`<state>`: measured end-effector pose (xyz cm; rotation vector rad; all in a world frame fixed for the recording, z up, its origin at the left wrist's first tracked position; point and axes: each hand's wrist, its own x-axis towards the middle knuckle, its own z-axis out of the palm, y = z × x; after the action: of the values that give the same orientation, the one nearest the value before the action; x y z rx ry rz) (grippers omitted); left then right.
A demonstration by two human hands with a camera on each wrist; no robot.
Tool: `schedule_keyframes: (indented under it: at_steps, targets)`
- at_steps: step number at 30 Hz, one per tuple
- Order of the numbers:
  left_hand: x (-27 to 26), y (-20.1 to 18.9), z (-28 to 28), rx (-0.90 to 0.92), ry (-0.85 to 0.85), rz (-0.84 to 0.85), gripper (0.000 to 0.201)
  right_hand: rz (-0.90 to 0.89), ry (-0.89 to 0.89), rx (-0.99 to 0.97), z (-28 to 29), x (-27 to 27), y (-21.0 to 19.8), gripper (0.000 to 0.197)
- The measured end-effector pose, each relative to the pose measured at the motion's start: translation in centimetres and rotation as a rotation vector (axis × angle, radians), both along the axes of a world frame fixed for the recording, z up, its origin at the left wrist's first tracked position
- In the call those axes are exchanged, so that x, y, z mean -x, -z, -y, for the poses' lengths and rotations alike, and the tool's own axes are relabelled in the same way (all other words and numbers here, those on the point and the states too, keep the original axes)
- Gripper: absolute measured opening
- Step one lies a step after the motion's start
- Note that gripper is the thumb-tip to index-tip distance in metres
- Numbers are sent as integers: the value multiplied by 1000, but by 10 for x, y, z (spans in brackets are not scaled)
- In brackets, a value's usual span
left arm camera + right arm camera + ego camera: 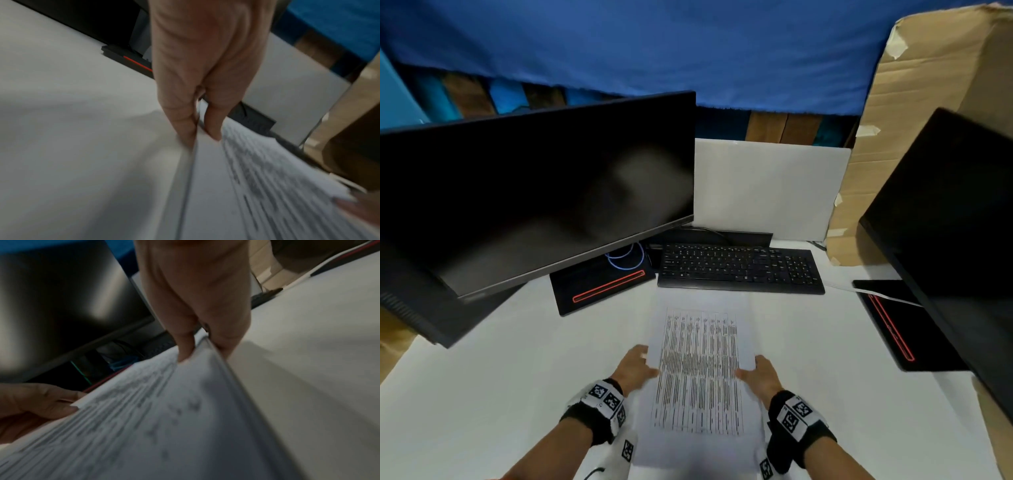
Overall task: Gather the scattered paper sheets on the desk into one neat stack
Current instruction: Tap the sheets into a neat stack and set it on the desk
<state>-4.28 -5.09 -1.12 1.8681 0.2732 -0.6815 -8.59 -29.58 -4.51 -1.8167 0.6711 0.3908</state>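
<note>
A stack of white paper sheets (698,370), printed with rows of dark text, sits in front of me on the white desk (500,394). My left hand (635,368) pinches the stack's left edge, thumb on top and fingers beneath. In the left wrist view the left hand (197,136) grips the paper's edge (257,186). My right hand (758,371) pinches the right edge the same way. The right wrist view shows the right hand (202,352) holding the sheets (164,426), which look lifted slightly off the desk. Both wrist views are blurred.
A black keyboard (739,269) lies just beyond the paper. A large dark monitor (534,192) stands at the left on a red-striped base (602,286). Another monitor (955,240) and its base (893,325) stand at the right. Cardboard (928,102) leans behind.
</note>
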Motion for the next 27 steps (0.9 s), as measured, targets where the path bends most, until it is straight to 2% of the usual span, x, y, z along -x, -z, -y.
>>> schedule_keyframes:
  at_steps: [4,13,20,23,27]
  targets:
    - [-1,17,0,-61,32,13,35,-48,-33,53,3,2,4,73]
    - [-7,23,30,-92,146,38,55,-93,59,160,33,1,1,68]
    - [-9,26,64,-80,201,34,60,-129,106,248,65,3,-7,46]
    - [-9,26,72,-85,188,14,62,-135,91,294,69,2,-12,52]
    - [-10,23,79,-239,209,98,62,-123,33,430,61,-4,-15,54]
